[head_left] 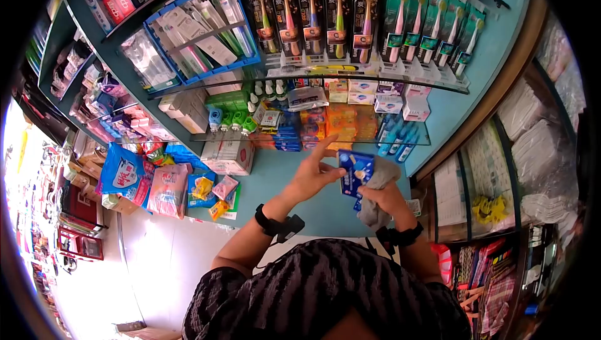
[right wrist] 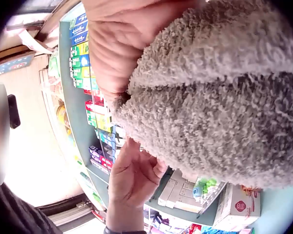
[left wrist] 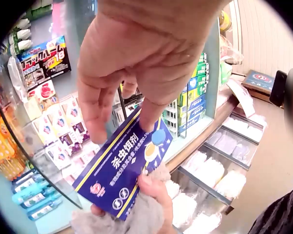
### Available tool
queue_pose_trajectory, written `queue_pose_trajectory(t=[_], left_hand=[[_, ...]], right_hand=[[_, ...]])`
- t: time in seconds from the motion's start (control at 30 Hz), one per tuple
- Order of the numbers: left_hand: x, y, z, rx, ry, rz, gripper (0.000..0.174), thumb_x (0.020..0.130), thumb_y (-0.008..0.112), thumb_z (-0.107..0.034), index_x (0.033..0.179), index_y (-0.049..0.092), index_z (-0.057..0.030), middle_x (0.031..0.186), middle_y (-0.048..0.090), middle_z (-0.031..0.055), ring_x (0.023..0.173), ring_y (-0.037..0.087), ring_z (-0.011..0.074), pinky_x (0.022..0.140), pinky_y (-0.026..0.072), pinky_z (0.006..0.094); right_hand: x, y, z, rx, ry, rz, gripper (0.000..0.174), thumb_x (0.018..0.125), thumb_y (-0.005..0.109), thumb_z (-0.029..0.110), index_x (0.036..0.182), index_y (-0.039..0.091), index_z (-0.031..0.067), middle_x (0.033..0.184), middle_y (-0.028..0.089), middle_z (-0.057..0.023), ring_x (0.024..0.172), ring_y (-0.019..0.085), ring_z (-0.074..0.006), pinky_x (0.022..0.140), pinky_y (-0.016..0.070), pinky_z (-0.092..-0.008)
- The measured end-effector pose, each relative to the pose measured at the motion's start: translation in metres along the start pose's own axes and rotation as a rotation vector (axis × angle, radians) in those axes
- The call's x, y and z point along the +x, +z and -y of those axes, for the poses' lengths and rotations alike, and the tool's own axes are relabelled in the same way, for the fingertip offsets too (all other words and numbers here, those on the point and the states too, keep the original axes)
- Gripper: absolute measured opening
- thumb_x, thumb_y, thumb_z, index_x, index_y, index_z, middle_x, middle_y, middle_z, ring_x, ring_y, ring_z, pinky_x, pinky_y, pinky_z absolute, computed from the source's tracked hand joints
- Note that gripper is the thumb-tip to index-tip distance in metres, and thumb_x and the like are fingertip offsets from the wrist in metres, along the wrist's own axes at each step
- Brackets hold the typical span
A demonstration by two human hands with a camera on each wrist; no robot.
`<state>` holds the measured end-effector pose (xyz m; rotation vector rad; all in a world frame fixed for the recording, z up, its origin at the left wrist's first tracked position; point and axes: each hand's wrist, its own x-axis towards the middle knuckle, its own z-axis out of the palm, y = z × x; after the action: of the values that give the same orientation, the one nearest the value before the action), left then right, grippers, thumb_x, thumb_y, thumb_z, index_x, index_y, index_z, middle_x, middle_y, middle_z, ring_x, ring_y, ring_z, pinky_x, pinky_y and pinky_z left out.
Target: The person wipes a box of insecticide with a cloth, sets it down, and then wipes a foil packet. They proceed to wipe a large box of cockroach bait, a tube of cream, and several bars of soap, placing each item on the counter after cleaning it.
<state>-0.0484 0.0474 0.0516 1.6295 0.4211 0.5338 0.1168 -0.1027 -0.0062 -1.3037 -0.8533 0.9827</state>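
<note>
In the head view I had the right hand (head_left: 385,198) gripping the grey cloth (head_left: 384,172) and blue box (head_left: 354,170) over the bench (head_left: 322,215), left hand (head_left: 310,172) loosely spread; left wrist, its fingertip touched the box; right wrist, cloth loomed large.

The right hand (head_left: 387,200) holds a grey, fluffy cloth (head_left: 383,173) and a flat, dark-blue printed box (head_left: 354,174); the left hand (head_left: 312,174), its index finger extended, has its thumb at the box's near-left edge. Both are above a pale teal counter (head_left: 275,205). Behind them, orange packets (head_left: 342,121) sit beside light-blue bottles (head_left: 397,136) under a glass shelf (head_left: 300,76), with black-backed toothbrush packs (head_left: 310,11) above. Blue-and-pink plastic bags (head_left: 125,174) lie at left.
</note>
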Motion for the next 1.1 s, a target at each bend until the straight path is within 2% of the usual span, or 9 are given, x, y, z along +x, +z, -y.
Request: queue_pose_trajectory(t=[0.1, 0.2, 0.47, 0.57, 0.67, 0.73, 0.83, 0.97, 1.1], left_hand=[[0.007, -0.009, 0.012, -0.016, -0.079, 0.167, 0.042, 0.086, 0.062, -0.005, 0.125, 0.046, -0.0022, 0.097, 0.059, 0.0049, 0.082, 0.061, 0.0131, 0.070, 0.0540, 0.0266], [0.001, -0.003, 0.022, -0.182, -0.077, 0.083, 0.036, 0.086, 0.061, -0.003, 0.120, 0.050, -0.0012, 0.094, 0.061, 0.0045, 0.081, 0.062, 0.0141, 0.070, 0.0550, 0.0279], [-0.002, 0.011, 0.027, -0.492, -0.166, -0.020, 0.020, 0.091, 0.055, -0.008, 0.109, 0.047, -0.0029, 0.098, 0.062, 0.0097, 0.088, 0.064, 0.0190, 0.076, 0.0565, 0.0314], [-0.002, 0.013, 0.031, -0.614, -0.185, -0.036, 0.019, 0.091, 0.055, -0.009, 0.108, 0.046, -0.0035, 0.098, 0.062, 0.0096, 0.091, 0.064, 0.0198, 0.078, 0.0561, 0.0324], [0.000, 0.015, 0.037, -0.712, -0.175, -0.018, 0.024, 0.092, 0.054, -0.010, 0.112, 0.044, -0.0048, 0.101, 0.061, 0.0090, 0.092, 0.064, 0.0201, 0.080, 0.0554, 0.0332], [0.003, 0.011, 0.042, -0.698, -0.195, 0.024, 0.032, 0.092, 0.054, -0.010, 0.122, 0.042, -0.0071, 0.106, 0.060, 0.0086, 0.094, 0.063, 0.0197, 0.082, 0.0550, 0.0337], [-0.003, 0.003, 0.041, -0.627, -0.281, 0.084, 0.035, 0.092, 0.055, -0.013, 0.123, 0.041, -0.0080, 0.106, 0.060, 0.0075, 0.095, 0.062, 0.0189, 0.080, 0.0549, 0.0321], [-0.011, -0.004, 0.037, -0.512, -0.231, 0.055, 0.033, 0.092, 0.055, -0.018, 0.121, 0.043, -0.0063, 0.105, 0.060, 0.0060, 0.093, 0.063, 0.0174, 0.077, 0.0549, 0.0304], [-0.016, -0.012, 0.035, -0.442, -0.274, 0.124, 0.030, 0.094, 0.053, -0.021, 0.119, 0.046, -0.0058, 0.104, 0.060, 0.0059, 0.092, 0.063, 0.0161, 0.075, 0.0551, 0.0287]], right_hand=[[-0.005, 0.007, 0.004, -0.035, -0.015, 0.015, 0.048, 0.076, 0.072, 0.016, 0.116, 0.053, 0.0004, 0.108, 0.059, -0.0077, 0.096, 0.057, -0.0160, 0.083, 0.0469, -0.0319], [-0.007, 0.001, 0.005, 0.082, 0.077, -0.014, 0.046, 0.077, 0.071, 0.015, 0.117, 0.053, 0.0000, 0.109, 0.059, -0.0085, 0.096, 0.057, -0.0174, 0.082, 0.0476, -0.0338], [-0.003, -0.006, -0.022, 0.571, -0.115, -0.230, 0.048, 0.084, 0.067, 0.021, 0.123, 0.048, 0.0004, 0.109, 0.059, -0.0125, 0.091, 0.061, -0.0218, 0.076, 0.0528, -0.0371], [-0.002, -0.001, -0.006, 0.790, -0.088, -0.141, 0.052, 0.086, 0.064, 0.026, 0.126, 0.043, -0.0004, 0.107, 0.059, -0.0145, 0.086, 0.063, -0.0227, 0.071, 0.0556, -0.0368], [0.000, 0.011, -0.006, 0.627, -0.063, -0.081, 0.052, 0.089, 0.059, 0.032, 0.125, 0.041, -0.0002, 0.108, 0.059, -0.0153, 0.087, 0.064, -0.0255, 0.073, 0.0549, -0.0369], [-0.001, 0.016, 0.000, 0.696, -0.078, -0.126, 0.049, 0.087, 0.062, 0.026, 0.123, 0.043, -0.0014, 0.107, 0.059, -0.0169, 0.084, 0.064, -0.0241, 0.066, 0.0566, -0.0371], [-0.002, 0.012, -0.004, 0.651, -0.055, -0.145, 0.044, 0.086, 0.064, 0.022, 0.119, 0.046, -0.0015, 0.106, 0.059, -0.0151, 0.083, 0.064, -0.0231, 0.066, 0.0559, -0.0368], [0.000, 0.004, -0.021, 0.462, -0.050, -0.175, 0.040, 0.085, 0.066, 0.024, 0.114, 0.050, 0.0008, 0.101, 0.058, -0.0110, 0.082, 0.061, -0.0188, 0.066, 0.0556, -0.0367], [-0.003, 0.004, -0.015, 0.526, -0.011, -0.103, 0.050, 0.084, 0.066, 0.033, 0.117, 0.047, 0.0005, 0.102, 0.059, -0.0125, 0.082, 0.063, -0.0216, 0.065, 0.0558, -0.0383]])
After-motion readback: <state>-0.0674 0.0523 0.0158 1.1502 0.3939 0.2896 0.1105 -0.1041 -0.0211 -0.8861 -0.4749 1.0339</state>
